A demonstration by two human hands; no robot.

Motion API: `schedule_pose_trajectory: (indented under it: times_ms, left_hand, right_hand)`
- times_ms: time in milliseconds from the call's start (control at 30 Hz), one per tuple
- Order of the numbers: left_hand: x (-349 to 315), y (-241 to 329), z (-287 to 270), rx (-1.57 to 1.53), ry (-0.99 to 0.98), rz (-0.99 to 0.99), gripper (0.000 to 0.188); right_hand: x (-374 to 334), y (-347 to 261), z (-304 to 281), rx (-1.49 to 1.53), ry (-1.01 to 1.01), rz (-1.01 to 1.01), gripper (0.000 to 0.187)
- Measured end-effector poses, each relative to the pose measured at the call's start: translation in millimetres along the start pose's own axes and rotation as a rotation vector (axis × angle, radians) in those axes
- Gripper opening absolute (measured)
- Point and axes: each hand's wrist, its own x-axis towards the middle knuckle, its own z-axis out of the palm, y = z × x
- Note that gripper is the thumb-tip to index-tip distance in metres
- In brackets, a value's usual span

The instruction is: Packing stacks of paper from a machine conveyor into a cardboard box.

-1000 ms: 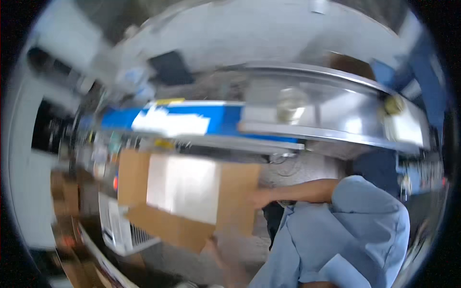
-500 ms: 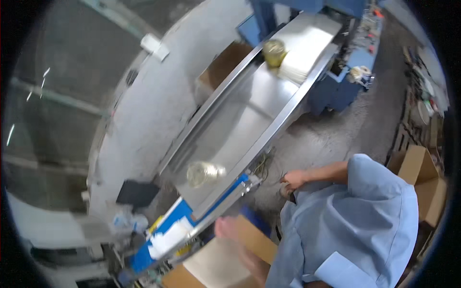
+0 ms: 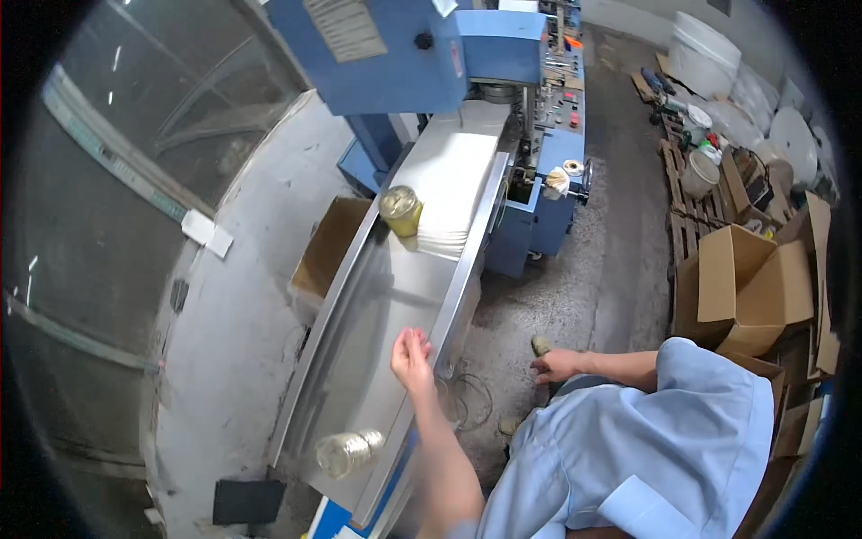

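My left hand (image 3: pixel 411 359) is raised over the metal chute (image 3: pixel 355 346), its fingers curled together and nothing visible in them. Down by my side, my right hand (image 3: pixel 558 365) hangs loosely with its fingers a little apart, touching nothing I can see. Farther up the chute lies a fanned stack of white sheets (image 3: pixel 456 184). Against its left edge stands a glass jar with yellowish contents (image 3: pixel 400 211). A second clear jar (image 3: pixel 348 453) lies on its side at the near end of the chute, below my left hand.
A blue machine (image 3: pixel 395 58) stands at the chute's far end, with a control panel (image 3: pixel 566 112) on its right. An open cardboard box (image 3: pixel 330 247) sits left of the chute. More boxes (image 3: pixel 741 287) and a pallet (image 3: pixel 673 193) are at the right. A dark flat panel (image 3: pixel 249 501) lies lower left.
My left hand has moved up and forward from the sheet-filled box near the lower edge to above the chute. The view has turned, showing more of the blue machine. My right hand still hangs.
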Motion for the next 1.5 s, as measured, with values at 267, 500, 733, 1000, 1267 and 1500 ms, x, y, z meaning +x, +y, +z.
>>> schedule_pose_trajectory:
  times_ms: [267,500,733,1000,1267,1500]
  left_hand:
    - [119.6,-19.2,104.5,-0.297,-0.172,-0.456,0.095]
    - [152.7,-11.3,190.5,-0.163,-0.115,-0.594,0.087]
    - [171.3,-20.1,194.9,0.198,0.070,-0.389,0.055]
    - [170.2,-13.9,187.2,0.144,0.001,-0.365,0.035]
    - [183.2,-27.1,177.5,0.011,-0.071,-0.325,0.050]
    - [161.8,-6.0,165.0,-0.177,-0.121,-0.332,0.038]
  right_hand:
    - [14.7,43.7,-48.5,0.168,0.025,-0.033,0.060]
    - [29.6,98.7,-145.1,0.192,0.002,-0.015,0.060]
    - [36.1,143.1,-198.7,0.135,0.096,-0.105,0.057]
    - [27.4,55.6,-255.3,0.230,0.274,-0.314,0.052]
    - [62.7,-42.2,-275.4,0.291,0.306,-0.599,0.046]
    - [141.2,-83.3,-283.7,0.288,0.415,-0.619,0.039]
